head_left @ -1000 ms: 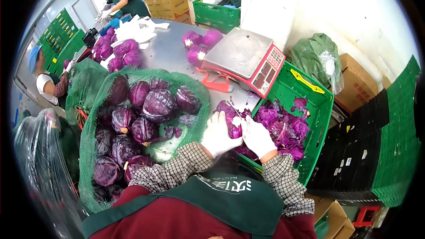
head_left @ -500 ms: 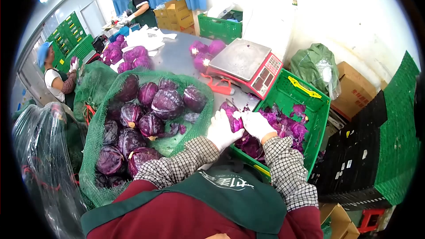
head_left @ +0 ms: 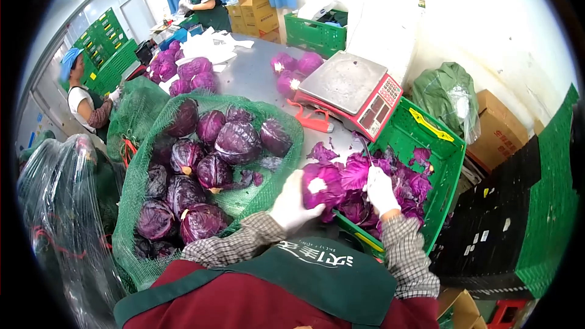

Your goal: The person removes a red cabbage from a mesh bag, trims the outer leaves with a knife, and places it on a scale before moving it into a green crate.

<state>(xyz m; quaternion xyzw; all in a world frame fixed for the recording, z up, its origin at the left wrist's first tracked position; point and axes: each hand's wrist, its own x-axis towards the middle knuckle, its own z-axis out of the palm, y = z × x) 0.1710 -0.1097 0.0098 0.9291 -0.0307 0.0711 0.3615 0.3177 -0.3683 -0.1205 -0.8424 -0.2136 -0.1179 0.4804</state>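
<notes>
My left hand (head_left: 292, 205), in a white glove, grips a red cabbage (head_left: 319, 186) from its left side, with the pale cut stem facing me. In my gloved right hand (head_left: 382, 191) is a knife (head_left: 366, 151), its thin blade pointing up and away; the handle is hidden in the fist. A loose purple outer leaf (head_left: 355, 172) spreads between the cabbage and my right hand, touching both. Under my right hand, a green crate (head_left: 448, 173) holds torn cabbage leaves (head_left: 415, 186).
A green mesh sack (head_left: 125, 219) of red cabbages stands left. Beyond are a scale (head_left: 344, 82), an orange-handled tool (head_left: 314, 120) and trimmed cabbages (head_left: 285, 83) on the metal table (head_left: 253, 70). Black and green crates (head_left: 506, 225) stack at right. Two people work at far left.
The cabbage has turned so its stem end faces me, and an outer leaf has come away on its right. My right hand has moved right and down, away from the stem.
</notes>
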